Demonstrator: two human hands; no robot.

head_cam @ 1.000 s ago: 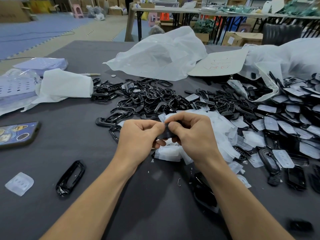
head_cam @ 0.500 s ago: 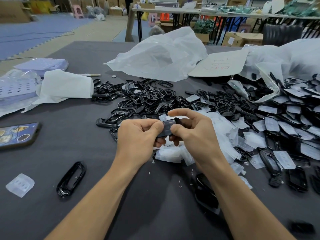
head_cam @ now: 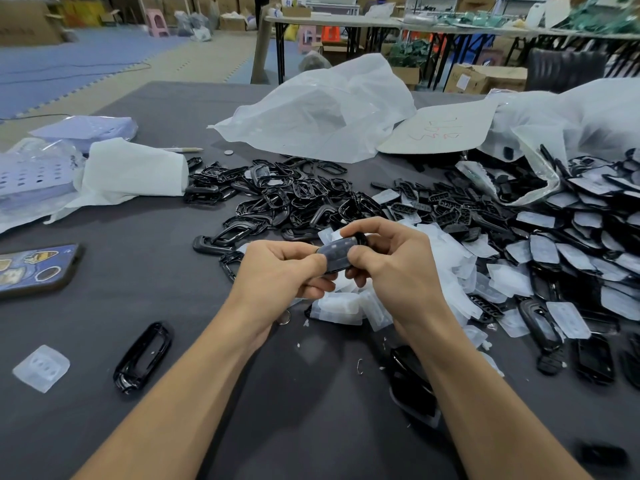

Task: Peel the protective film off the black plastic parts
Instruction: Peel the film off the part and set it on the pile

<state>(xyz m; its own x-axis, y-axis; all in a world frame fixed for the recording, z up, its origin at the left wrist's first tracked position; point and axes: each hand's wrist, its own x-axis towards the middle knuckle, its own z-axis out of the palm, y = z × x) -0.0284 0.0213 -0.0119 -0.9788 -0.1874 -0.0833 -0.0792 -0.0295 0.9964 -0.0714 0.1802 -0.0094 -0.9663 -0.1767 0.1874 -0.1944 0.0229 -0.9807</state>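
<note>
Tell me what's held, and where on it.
One black part, pinched between both hands: left hand on its left end, right hand on the right.

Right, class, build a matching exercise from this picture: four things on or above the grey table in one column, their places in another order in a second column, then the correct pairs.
Column one
1. film-covered black plastic part
2. phone in a blue cartoon-sticker case
3. single glossy black oval frame
4. large crumpled white plastic bag

Column two
a. far side of the grey table, centre
b. pinched between the left hand and right hand
c. table's left edge
d. lying alone, nearer the person than the phone

Pairs: 1-b, 2-c, 3-d, 4-a
</note>
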